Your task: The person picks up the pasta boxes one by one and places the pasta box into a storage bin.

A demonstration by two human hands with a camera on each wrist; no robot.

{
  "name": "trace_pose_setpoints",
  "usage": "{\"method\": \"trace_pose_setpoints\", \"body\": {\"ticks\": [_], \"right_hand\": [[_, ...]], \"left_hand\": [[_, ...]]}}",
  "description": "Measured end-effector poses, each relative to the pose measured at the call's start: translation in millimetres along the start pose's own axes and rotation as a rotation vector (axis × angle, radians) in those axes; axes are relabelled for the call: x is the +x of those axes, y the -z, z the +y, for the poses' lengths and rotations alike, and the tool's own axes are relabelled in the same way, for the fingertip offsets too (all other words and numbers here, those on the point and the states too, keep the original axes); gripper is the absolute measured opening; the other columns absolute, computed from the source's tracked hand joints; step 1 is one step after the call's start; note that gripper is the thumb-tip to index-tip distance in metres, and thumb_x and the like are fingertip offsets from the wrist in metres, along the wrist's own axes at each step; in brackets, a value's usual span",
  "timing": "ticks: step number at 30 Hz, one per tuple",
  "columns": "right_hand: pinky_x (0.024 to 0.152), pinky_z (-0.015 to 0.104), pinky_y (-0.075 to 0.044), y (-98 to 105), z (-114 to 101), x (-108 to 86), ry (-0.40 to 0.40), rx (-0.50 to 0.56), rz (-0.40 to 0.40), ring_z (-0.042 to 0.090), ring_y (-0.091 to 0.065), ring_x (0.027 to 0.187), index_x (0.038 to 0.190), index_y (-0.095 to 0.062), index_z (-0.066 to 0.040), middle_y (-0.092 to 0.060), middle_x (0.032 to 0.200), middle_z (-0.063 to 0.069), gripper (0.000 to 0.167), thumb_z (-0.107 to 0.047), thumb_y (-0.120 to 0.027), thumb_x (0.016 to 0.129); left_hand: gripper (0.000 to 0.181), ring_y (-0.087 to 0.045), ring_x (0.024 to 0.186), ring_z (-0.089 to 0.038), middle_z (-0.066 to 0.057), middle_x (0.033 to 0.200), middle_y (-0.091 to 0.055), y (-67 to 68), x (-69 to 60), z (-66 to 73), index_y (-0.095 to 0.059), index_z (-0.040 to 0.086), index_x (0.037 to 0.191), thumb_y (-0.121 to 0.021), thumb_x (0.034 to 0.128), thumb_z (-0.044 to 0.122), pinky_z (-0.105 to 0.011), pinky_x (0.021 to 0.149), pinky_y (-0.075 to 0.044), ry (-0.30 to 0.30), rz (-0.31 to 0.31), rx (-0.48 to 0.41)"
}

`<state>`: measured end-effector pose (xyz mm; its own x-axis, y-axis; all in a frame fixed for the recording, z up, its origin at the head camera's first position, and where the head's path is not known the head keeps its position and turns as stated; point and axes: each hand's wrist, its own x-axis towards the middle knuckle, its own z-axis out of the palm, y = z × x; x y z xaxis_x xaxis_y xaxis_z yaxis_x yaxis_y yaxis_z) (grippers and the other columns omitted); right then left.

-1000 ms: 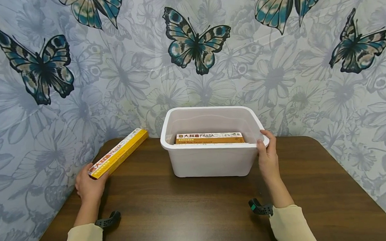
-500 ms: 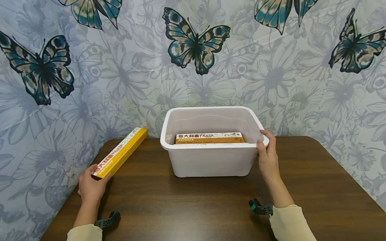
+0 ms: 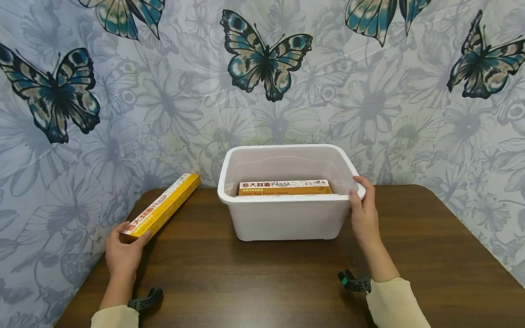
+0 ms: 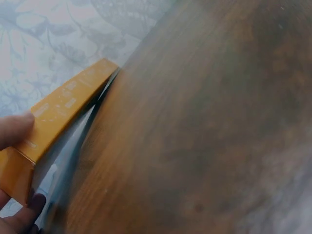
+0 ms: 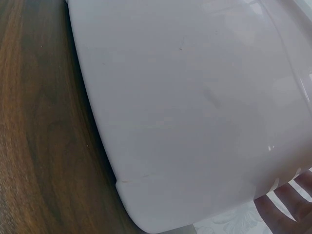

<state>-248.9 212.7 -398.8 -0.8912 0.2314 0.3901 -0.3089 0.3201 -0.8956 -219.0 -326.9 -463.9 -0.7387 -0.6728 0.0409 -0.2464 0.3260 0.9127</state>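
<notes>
At the table's left edge, my left hand [image 3: 124, 253] grips the near end of a long yellow pasta box [image 3: 165, 208]. The thumb presses one side, and part of the fingers is hidden by the box. In the left wrist view the orange side of the box [image 4: 73, 100] slants, its near end raised off the table and its far end at the table edge. My right hand [image 3: 366, 215] holds the right rim of a white plastic bin [image 3: 286, 219], thumb in front. Inside the bin lies another pasta box [image 3: 288, 187], partly hidden by the front wall.
Both the bin and the far end of the held box are on a brown wooden table [image 3: 248, 285]. Behind it hangs a flowered backdrop [image 3: 173, 96] printed with butterflies, close to the table's back and left edges. Dark bands sit on both wrists.
The near end of the held box has shifted slightly right, then back and up a little, with my left hand. My right hand and the bin stay in place.
</notes>
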Motion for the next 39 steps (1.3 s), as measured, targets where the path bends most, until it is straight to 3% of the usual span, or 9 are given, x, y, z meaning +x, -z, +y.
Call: {"method": "trace_pose_setpoints", "body": {"ticks": [4, 6, 10, 14, 19, 21, 30, 39], "right_hand": [[0.093, 0.024, -0.037, 0, 0, -0.2, -0.002, 0.001, 0.003, 0.019, -0.044, 0.121, 0.151, -0.031, -0.024, -0.041, 0.151, 0.009, 0.048, -0.035, -0.040, 0.105], [0.093, 0.023, -0.038, 0, 0, -0.5, -0.001, 0.006, 0.002, 0.019, -0.044, 0.121, 0.151, -0.031, -0.025, -0.041, 0.151, 0.008, 0.048, -0.035, -0.041, 0.105], [0.093, 0.024, -0.037, 0, -1, -0.7, 0.003, 0.012, 0.001, 0.019, -0.043, 0.121, 0.151, -0.031, -0.025, -0.041, 0.152, 0.008, 0.049, -0.035, -0.041, 0.105], [0.094, 0.024, -0.037, -1, 0, -0.3, 0.004, 0.009, 0.003, 0.018, -0.043, 0.121, 0.151, -0.032, -0.025, -0.041, 0.152, 0.008, 0.048, -0.034, -0.041, 0.105], [0.094, 0.025, -0.037, -1, 0, -0.1, 0.003, 0.009, -0.001, 0.019, -0.043, 0.121, 0.152, -0.031, -0.025, -0.041, 0.152, 0.008, 0.049, -0.034, -0.041, 0.105], [0.094, 0.025, -0.037, 0, 0, -0.3, 0.001, 0.006, -0.001, 0.019, -0.044, 0.122, 0.152, -0.031, -0.025, -0.041, 0.152, 0.008, 0.049, -0.035, -0.041, 0.105], [0.091, 0.019, -0.038, 0, -2, -0.6, -0.002, 0.019, -0.004, 0.017, -0.044, 0.120, 0.152, -0.031, -0.025, -0.040, 0.153, 0.008, 0.049, -0.035, -0.040, 0.105], [0.089, 0.017, -0.039, 1, -1, -0.5, 0.000, 0.024, -0.008, 0.017, -0.044, 0.120, 0.152, -0.030, -0.024, -0.040, 0.153, 0.008, 0.049, -0.034, -0.040, 0.105]], "left_hand": [[0.077, -0.034, 0.141, -0.032, -0.014, 0.157, -0.031, -0.8, -0.4, 1.0, -0.038, 0.017, 0.153, -0.075, 0.0877, 0.037, -0.047, 0.116, -0.034, 0.022, 0.007, -0.071], [0.076, -0.036, 0.138, -0.029, -0.013, 0.156, -0.032, -1.4, -0.4, 1.6, -0.039, 0.020, 0.152, -0.075, 0.0879, 0.037, -0.037, 0.112, -0.040, 0.031, 0.011, -0.105], [0.072, -0.040, 0.128, -0.024, -0.010, 0.155, -0.032, -3.0, -0.7, 2.8, -0.041, 0.024, 0.150, -0.075, 0.0883, 0.034, -0.013, 0.090, -0.044, 0.039, 0.029, -0.154], [0.071, -0.042, 0.129, -0.027, -0.013, 0.156, -0.030, -3.2, -1.9, 4.8, -0.039, 0.021, 0.151, -0.074, 0.0892, 0.028, -0.005, 0.076, -0.041, 0.048, 0.030, -0.265], [0.074, -0.039, 0.139, -0.031, -0.014, 0.157, -0.026, -3.5, -1.1, 8.1, -0.032, 0.017, 0.153, -0.071, 0.0907, 0.013, -0.008, 0.078, -0.051, 0.085, 0.014, -0.487], [0.076, -0.040, 0.139, -0.031, -0.013, 0.156, -0.026, -4.0, -0.2, 8.9, -0.030, 0.018, 0.154, -0.070, 0.0903, 0.009, -0.011, 0.079, -0.052, 0.092, 0.008, -0.531], [0.076, -0.034, 0.146, -0.034, -0.011, 0.163, -0.017, -2.9, 0.0, 10.5, -0.025, 0.024, 0.156, -0.065, 0.0935, 0.006, -0.017, 0.085, -0.052, 0.118, -0.024, -0.561], [0.074, -0.032, 0.141, -0.028, -0.003, 0.157, -0.021, -0.7, -3.1, 14.4, -0.026, 0.021, 0.156, -0.063, 0.0945, 0.004, -0.021, 0.080, -0.057, 0.137, -0.043, -0.695]]}}
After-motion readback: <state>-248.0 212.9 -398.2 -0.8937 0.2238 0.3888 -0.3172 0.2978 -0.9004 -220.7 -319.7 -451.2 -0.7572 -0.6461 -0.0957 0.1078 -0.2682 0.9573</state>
